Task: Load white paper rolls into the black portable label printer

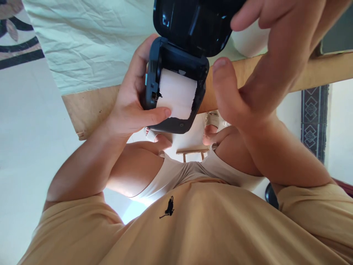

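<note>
A small dark portable printer (176, 127) is in my left hand (131, 97), just over the table's near edge. Its glossy black lid (193, 27) stands swung up and away from the body. Inside the bay lies a white paper roll (178, 94), and my left thumb presses on its lower left part. The other left fingers go behind the printer's left side, mostly hidden. To the right, my right hand (264, 73) has thumb and fingers apart and grips nothing. One of its fingertips is at the lid's right edge; whether it touches I cannot tell.
A pale green cloth (91, 40) covers the wooden table (93, 110). Partly hidden behind my right hand is a white rounded object (250, 40). At the far right lies a dark flat thing (338, 33). My legs and a wooden stool part (191, 151) are below.
</note>
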A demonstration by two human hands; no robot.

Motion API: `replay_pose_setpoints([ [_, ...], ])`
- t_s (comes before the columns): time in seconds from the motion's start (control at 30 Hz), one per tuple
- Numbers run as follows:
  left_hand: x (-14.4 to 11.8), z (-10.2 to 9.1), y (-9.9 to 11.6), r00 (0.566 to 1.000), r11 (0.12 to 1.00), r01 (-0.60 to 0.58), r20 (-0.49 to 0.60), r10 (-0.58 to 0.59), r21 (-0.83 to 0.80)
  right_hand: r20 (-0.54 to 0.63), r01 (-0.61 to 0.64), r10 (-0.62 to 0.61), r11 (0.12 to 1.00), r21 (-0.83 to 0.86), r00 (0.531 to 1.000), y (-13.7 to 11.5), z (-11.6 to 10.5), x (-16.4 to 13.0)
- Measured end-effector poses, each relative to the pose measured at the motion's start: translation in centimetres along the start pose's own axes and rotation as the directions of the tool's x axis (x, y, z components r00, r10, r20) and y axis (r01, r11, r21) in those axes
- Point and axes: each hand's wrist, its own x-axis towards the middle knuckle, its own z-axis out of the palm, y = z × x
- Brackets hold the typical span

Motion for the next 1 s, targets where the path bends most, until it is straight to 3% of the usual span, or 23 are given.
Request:
replay_pose_setpoints([
  [0.03,0.0,0.1,0.2,1.000,1.000,0.019,-0.009,-0.019,-0.001,-0.110,0.089,-0.091,0.996,-0.022,0.990,0.2,0.0,0.1],
  [0.1,-0.1,0.2,0.7,0.999,0.999,0.040,-0.033,-0.040,-0.009,-0.283,0.264,-0.255,0.965,-0.008,0.925,0.4,0.2,0.2],
  [0.13,-0.2,0.2,0.9,0.999,0.999,0.032,-0.040,-0.032,-0.006,-0.325,0.321,-0.290,0.946,0.044,0.900,0.4,0.3,0.3],
  [0.2,-0.3,0.0,1.1,0.999,0.999,-0.032,-0.005,0.032,0.000,-0.321,0.345,-0.281,0.925,0.161,0.904,0.3,0.5,0.4],
  [0.3,-0.3,-0.3,1.1,0.993,0.995,-0.099,0.061,0.100,-0.020,-0.224,0.302,-0.267,0.943,0.142,0.937,0.0,1.0,0.4],
  [0.4,-0.4,-0.1,1.4,0.998,0.996,-0.023,0.058,0.028,-0.085,-0.018,0.181,-0.180,0.973,0.144,0.983,0.1,1.7,0.3],
  [0.53,-0.5,1.1,2.2,0.999,0.986,-0.032,0.001,0.033,-0.166,0.135,0.116,-0.158,0.953,0.278,0.978,0.5,2.4,0.1],
  [0.67,-0.5,1.8,2.8,0.996,0.990,-0.039,-0.088,0.027,-0.135,0.165,0.102,-0.159,0.946,0.309,0.973,1.0,2.9,0.4],
  [0.83,-0.2,2.0,3.3,0.992,0.988,-0.051,-0.118,0.034,-0.143,0.109,0.221,-0.296,0.872,0.436,0.949,2.5,4.0,1.2],
  [0.9,0.0,2.5,3.7,0.992,0.990,-0.021,-0.130,0.003,-0.138,0.147,0.204,-0.267,0.917,0.343,0.952,2.9,4.3,1.3],
  [1.0,0.5,3.2,3.9,0.973,0.999,0.034,-0.229,-0.035,-0.009,0.242,0.110,-0.122,0.992,0.066,0.962,3.2,4.3,1.4],
])
